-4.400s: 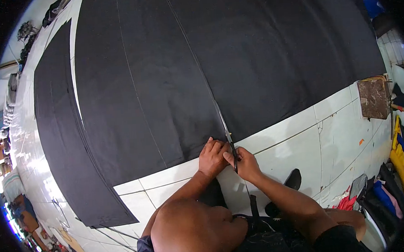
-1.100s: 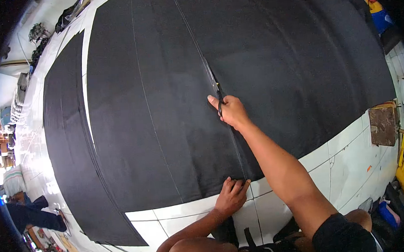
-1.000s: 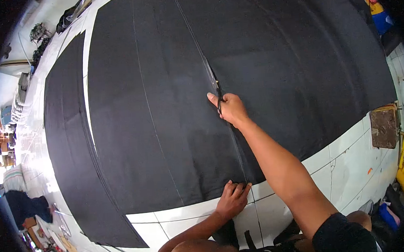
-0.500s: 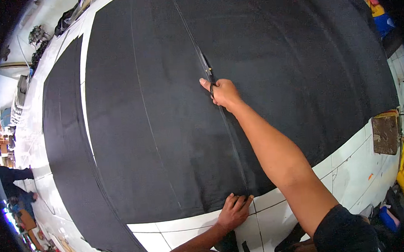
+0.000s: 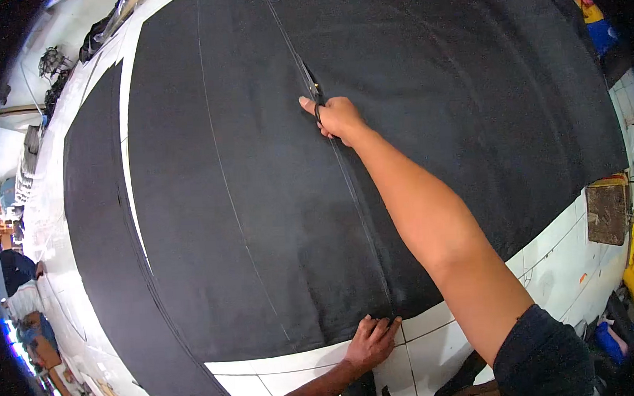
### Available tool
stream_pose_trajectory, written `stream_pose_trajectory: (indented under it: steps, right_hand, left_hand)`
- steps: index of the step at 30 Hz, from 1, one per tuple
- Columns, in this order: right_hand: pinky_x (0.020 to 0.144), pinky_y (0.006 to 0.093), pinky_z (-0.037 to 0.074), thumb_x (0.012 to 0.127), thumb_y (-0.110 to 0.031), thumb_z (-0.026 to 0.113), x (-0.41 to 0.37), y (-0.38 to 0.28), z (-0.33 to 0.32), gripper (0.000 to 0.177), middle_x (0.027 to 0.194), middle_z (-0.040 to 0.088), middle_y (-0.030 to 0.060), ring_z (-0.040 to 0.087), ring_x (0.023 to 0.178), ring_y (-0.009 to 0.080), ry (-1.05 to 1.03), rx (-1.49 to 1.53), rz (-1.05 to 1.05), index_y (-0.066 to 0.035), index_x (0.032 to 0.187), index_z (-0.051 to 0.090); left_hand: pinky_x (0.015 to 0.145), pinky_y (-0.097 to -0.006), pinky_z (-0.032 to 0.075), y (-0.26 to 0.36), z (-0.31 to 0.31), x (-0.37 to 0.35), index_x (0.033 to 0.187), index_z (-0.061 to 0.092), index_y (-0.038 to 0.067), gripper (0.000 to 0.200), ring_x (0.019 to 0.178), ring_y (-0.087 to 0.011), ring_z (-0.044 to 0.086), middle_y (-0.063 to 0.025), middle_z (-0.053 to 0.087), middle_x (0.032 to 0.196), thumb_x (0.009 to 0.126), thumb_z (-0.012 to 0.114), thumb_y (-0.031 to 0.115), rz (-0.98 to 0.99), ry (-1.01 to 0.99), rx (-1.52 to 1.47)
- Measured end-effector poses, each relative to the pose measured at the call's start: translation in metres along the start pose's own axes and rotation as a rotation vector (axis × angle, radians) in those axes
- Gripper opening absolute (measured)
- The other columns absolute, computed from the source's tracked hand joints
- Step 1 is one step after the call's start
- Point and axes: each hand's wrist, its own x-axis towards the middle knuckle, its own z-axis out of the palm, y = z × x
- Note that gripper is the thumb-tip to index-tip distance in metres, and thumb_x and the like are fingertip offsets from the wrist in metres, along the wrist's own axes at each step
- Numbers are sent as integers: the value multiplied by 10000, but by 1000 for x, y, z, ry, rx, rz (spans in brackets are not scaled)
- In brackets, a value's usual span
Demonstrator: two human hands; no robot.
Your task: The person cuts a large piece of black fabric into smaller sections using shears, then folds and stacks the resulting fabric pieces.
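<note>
My right hand is closed around the handles of a pair of dark scissors, far out over a big sheet of black cloth. The blades lie along a pale line that runs up the cloth. Behind my hand, a seam-like cut line comes down to the near edge. There my left hand pinches the cloth's edge with bent fingers, close to the end of that line. A second thin chalk line runs down the cloth further left.
A separate black strip lies left of a narrow white gap. White tiles show along the near edge. A brown block stands at the right. Another person is at the far left, by cluttered goods.
My right hand and the scissors have moved further up and slightly left along the line. My left hand stays at the near edge. The person at far left has shifted posture.
</note>
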Motion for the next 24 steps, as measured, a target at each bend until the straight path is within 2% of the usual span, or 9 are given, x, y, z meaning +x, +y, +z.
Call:
stream_pose_trajectory:
  steps: [9,11,12,13,14,15,17,19,24]
  right_hand:
    - [507,311,438,855,-599,697,10,1,-3,589,592,565,61,536,516,144,-31,46,6,-60,665,553]
    - [506,313,441,851,-604,700,12,0,-3,591,592,565,61,537,516,144,-41,70,3,-63,665,554]
    - [506,314,443,849,-607,701,12,3,-2,592,591,566,61,537,516,144,-46,83,8,-64,665,555]
    - [524,328,455,850,-607,694,11,5,-1,598,588,583,70,556,514,159,-51,87,12,-58,647,573]
    - [541,342,468,851,-608,688,11,6,-1,606,585,601,79,575,511,175,-58,90,11,-52,630,592]
    - [559,355,481,851,-608,681,12,3,-3,615,582,619,89,594,509,190,-61,89,3,-45,612,610]
    - [523,328,459,849,-613,692,13,3,-2,599,587,585,67,558,516,161,-48,79,-7,-58,653,582]
    - [517,342,464,842,-592,707,9,-1,-1,592,569,610,92,581,493,184,-23,70,0,-46,629,617]
    - [499,341,459,840,-592,712,17,6,2,586,574,609,87,581,490,171,13,126,32,-41,671,608]
  left_hand:
    - [1032,-490,419,2,-12,6,1399,546,89,638,1109,-298,528,-152,552,1193,806,727,238,-44,-5,-137]
    - [959,-494,454,-13,-41,22,1335,577,48,639,1080,-337,566,-181,597,1172,752,758,237,-102,-6,-388]
    - [888,-504,466,-39,-90,67,1249,597,11,580,1029,-375,594,-192,631,1121,730,759,212,-109,-105,-340]
    - [872,-511,455,-64,-113,110,1194,599,2,480,1007,-396,597,-192,640,1107,757,715,163,-25,409,-213]
    - [911,-521,435,-98,-131,151,1207,598,2,430,1038,-400,580,-197,621,1132,809,679,143,-113,610,-90]
    - [957,-520,412,-134,-152,194,1195,598,0,366,1090,-401,553,-206,597,1162,861,650,140,-222,723,33]
    - [1010,-520,392,-202,-187,265,1178,606,19,347,1157,-394,518,-199,584,1185,886,651,200,-242,896,281]
    - [1062,-533,356,-240,-195,301,1187,612,39,367,1209,-383,496,-182,574,1225,899,627,266,-405,925,424]
    - [1142,-559,250,-249,-181,316,1195,600,50,424,1309,-359,426,-163,533,1308,912,573,365,-635,674,451]
